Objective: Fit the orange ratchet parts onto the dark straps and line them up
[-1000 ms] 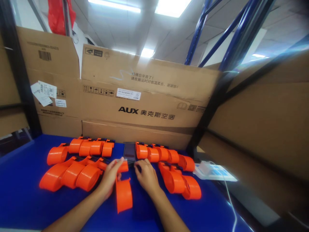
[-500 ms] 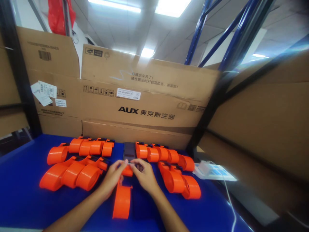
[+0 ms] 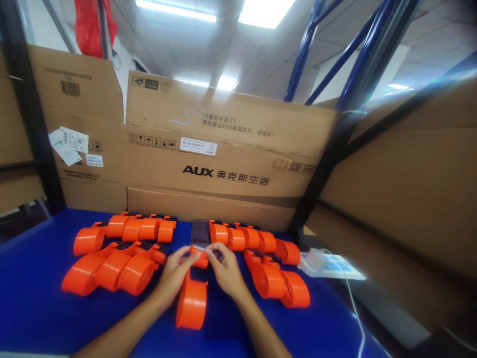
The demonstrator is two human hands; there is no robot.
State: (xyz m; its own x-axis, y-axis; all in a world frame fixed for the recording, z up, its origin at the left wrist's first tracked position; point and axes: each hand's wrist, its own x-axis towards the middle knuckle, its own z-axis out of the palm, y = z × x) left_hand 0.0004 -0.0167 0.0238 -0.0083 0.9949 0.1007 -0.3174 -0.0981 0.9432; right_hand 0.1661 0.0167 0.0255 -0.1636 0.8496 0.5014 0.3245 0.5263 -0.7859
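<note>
An orange plastic tape dispenser (image 3: 192, 301) lies on the blue table (image 3: 33, 313) between my two hands, its long body pointing toward me. My left hand (image 3: 173, 274) grips its far end from the left. My right hand (image 3: 223, 271) pinches the same far end (image 3: 201, 259) from the right, fingertips almost meeting those of the left. Just beyond my fingers a dark phone (image 3: 200, 233) lies flat.
Rows of orange tape dispensers lie left (image 3: 119, 258) and right (image 3: 268, 263) of my hands. A white power strip (image 3: 328, 263) with a cable sits at the right. Large cardboard boxes (image 3: 223, 159) wall in the back and right side.
The dispenser has turned from lying skewed to lying straight toward me. Both hands have come together on its far end.
</note>
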